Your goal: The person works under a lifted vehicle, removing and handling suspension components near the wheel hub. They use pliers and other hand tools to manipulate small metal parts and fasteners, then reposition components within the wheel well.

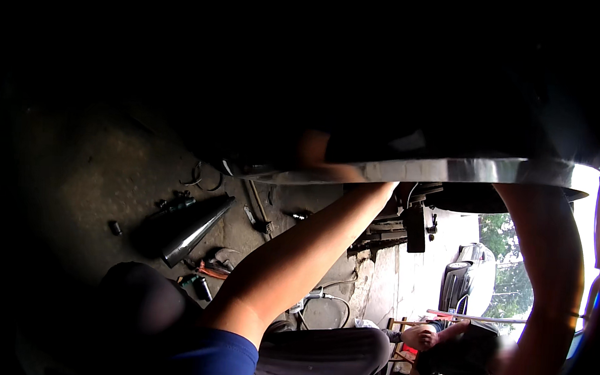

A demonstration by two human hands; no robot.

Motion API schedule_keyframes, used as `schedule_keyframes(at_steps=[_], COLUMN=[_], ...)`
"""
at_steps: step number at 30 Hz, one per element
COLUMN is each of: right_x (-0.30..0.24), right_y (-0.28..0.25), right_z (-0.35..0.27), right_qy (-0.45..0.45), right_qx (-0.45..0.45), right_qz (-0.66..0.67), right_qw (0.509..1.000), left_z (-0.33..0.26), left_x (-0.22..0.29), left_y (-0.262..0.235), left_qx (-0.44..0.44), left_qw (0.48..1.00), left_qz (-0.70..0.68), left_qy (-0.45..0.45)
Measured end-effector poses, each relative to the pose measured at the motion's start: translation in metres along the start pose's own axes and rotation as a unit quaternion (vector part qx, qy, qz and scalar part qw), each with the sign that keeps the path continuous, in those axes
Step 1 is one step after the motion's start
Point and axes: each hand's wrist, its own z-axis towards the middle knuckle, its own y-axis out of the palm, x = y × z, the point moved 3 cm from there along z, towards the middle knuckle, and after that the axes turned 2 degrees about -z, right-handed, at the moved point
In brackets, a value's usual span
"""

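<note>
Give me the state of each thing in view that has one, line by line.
Left hand: raised at the shiny edge, blurred in shadow; grip unclear.
Right hand: hidden beyond the edge; arm raised.
Shiny curved edge: brightly lit, dark above.
Dark tapered part: lying loose on the floor.
Small dark cylinder: on the floor, apart from the tapered part.
Car: outside in daylight.
Other person: apparently seated.

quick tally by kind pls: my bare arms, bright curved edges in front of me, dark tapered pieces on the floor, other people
Bare arms: 2, your left arm and right arm
Bright curved edge: 1
Dark tapered piece on the floor: 1
Other person: 1
Total: 5
</note>
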Motion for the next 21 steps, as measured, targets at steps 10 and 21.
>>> schedule_keyframes(at_steps=[10,21], right_x=[-0.006,-0.008], right_y=[0.004,0.005], right_z=[-0.004,-0.01], right_qy=[0.001,0.004], right_qx=[-0.013,-0.015], right_qz=[-0.006,-0.012], right_qw=[1.0,1.0], left_z=[-0.002,-0.001], left_x=[-0.002,-0.002], left_y=[-0.001,0.003], left_qx=[-0.009,-0.017], left_qw=[1.0,1.0], left_qz=[0.001,0.008], left_qy=[-0.008,-0.011])
